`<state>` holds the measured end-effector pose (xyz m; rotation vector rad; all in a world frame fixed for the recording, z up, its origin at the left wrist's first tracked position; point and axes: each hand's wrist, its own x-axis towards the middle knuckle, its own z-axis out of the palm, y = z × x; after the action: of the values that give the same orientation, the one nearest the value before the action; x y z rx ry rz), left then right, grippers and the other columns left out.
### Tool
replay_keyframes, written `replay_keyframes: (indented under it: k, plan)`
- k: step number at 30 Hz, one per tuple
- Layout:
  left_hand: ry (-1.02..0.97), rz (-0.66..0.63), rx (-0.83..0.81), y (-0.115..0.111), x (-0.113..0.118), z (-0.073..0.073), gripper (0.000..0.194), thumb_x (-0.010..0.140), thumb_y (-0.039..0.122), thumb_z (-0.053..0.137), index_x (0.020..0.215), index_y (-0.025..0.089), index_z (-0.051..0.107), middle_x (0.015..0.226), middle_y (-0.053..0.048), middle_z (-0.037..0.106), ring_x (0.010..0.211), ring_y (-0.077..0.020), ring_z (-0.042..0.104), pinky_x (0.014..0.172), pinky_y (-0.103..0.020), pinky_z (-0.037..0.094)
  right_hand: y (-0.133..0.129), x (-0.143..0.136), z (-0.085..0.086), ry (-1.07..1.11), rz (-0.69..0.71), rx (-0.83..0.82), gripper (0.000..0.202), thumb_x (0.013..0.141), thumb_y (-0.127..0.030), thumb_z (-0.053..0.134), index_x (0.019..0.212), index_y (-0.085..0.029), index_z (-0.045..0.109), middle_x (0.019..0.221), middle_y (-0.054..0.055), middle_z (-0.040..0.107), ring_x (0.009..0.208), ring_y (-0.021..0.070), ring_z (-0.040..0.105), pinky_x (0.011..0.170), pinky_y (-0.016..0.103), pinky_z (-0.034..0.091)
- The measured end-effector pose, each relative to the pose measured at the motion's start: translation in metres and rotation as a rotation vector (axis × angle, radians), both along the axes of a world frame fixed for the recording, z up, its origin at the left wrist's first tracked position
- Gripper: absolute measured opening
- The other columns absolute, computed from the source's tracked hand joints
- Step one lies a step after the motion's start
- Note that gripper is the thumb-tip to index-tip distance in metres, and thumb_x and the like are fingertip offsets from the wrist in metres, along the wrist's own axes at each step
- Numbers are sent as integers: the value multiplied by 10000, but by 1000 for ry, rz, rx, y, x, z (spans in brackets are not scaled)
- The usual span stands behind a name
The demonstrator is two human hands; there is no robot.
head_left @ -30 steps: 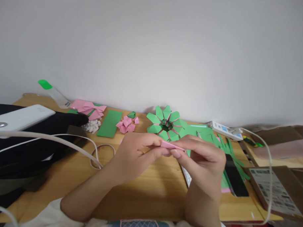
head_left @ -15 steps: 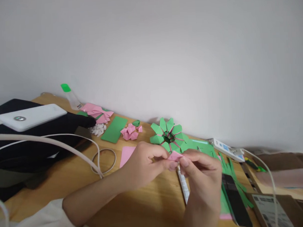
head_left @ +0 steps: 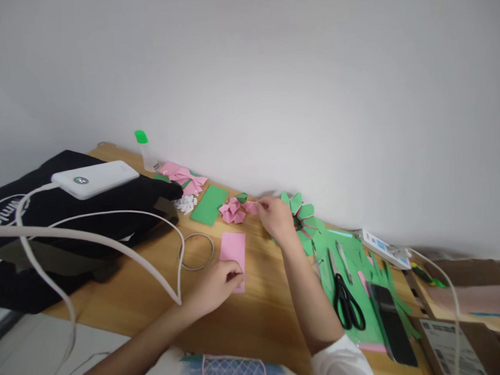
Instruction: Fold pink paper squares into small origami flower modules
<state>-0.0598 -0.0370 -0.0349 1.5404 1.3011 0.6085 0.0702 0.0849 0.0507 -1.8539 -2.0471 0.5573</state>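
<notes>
My right hand pinches a small folded pink paper piece between thumb and fingertips, close to the wood table. It is just right of a cluster of folded pink paper pieces and a small green folded piece. Partly behind my right hand and forearm stands a ring of green folded paper with pink edges. My left hand hovers over or touches the lower part of a pink paper rectangle. Its fingers are curled together, and whatever is between them is hidden.
Black-handled scissors, a craft knife and a phone lie on green paper at right. A power strip runs along the wall. Left are a green rectangle, white scraps, a power bank and loose cables.
My hands were together, both on a small folded pink piece. They have parted: the right has moved toward the pink cluster, the left down to the pink rectangle. The view has shifted slightly.
</notes>
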Motion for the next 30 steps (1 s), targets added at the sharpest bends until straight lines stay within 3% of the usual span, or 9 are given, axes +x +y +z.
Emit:
replay_keyframes:
  k: [3,8,11,16,24,27,30]
  plan:
    - [49,55,36,-2,-11,-2,261,849,294,519,658,171,648,672,-36,689,670,-175,610,630,-258,384,11,-20,-10,-140,-66,-44,166,883,-217,557,836,-165,708,925,106,718,959,246,660,830,370,499]
    - [74,62,67,-8,-21,-4,261,854,279,514,656,179,653,651,-27,683,645,-172,605,614,-262,365,25,-33,-28,-217,-96,-80,330,926,-357,570,1204,-179,570,1221,83,600,1029,202,620,871,421,540]
    - [71,62,79,-10,-25,-9,264,864,282,504,676,181,660,676,-33,694,663,-181,616,625,-267,376,27,-27,-32,-210,-81,-59,321,926,-359,571,1190,-177,578,1209,83,607,1023,201,622,870,421,540]
    - [55,69,87,-9,-27,-19,252,865,285,509,699,178,665,711,-42,707,680,-188,628,634,-269,395,18,-4,-22,-195,-98,32,235,925,-281,508,970,-181,716,1001,86,733,979,216,669,842,334,500]
    - [58,99,95,-7,-22,-17,213,855,248,511,723,185,666,715,-27,710,685,-182,638,640,-262,401,-22,16,-16,-160,-13,51,255,897,-269,498,874,-184,737,808,51,752,745,186,690,709,283,484]
    - [82,155,99,-4,-22,-14,195,857,236,491,780,183,661,764,-40,717,713,-191,643,653,-272,403,-30,5,-21,-152,55,34,248,909,-190,472,973,-174,712,946,65,745,859,177,684,765,272,491]
    - [97,189,107,0,-20,-13,196,857,252,478,806,184,654,766,-47,713,710,-199,642,639,-276,406,-13,-16,-29,-176,83,22,305,931,-136,451,1189,-159,613,1154,103,675,1049,179,628,889,293,488]
